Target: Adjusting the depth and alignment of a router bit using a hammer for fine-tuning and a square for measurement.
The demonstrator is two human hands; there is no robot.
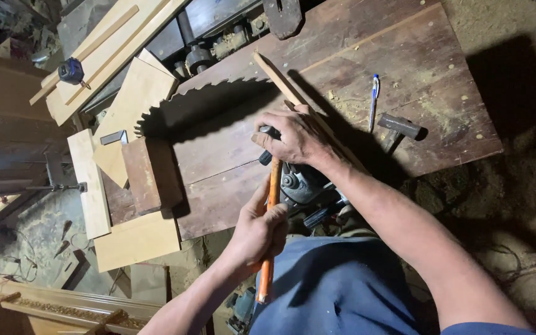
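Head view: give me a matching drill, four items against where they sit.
Items:
1. pen
2. tape measure
3. hammer
4. orange-handled tool

Places:
A. on pale boards, upper left
B. gripped in the left hand, its top end under the right hand
C. on the dark table, beside the pen, near the right edge
D. on the dark table, just right of the thin wooden strip

Pairs: 1-D, 2-A, 3-C, 4-B

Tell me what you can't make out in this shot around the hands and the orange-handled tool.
Head view only:
- Head of the orange-handled tool: covered by the right hand.
- The handle's middle: wrapped by the left hand.
- Grey power tool below the brown wooden table: mostly behind the right forearm, in shadow.
- Large toothed saw blade: lower part sunk into the table.
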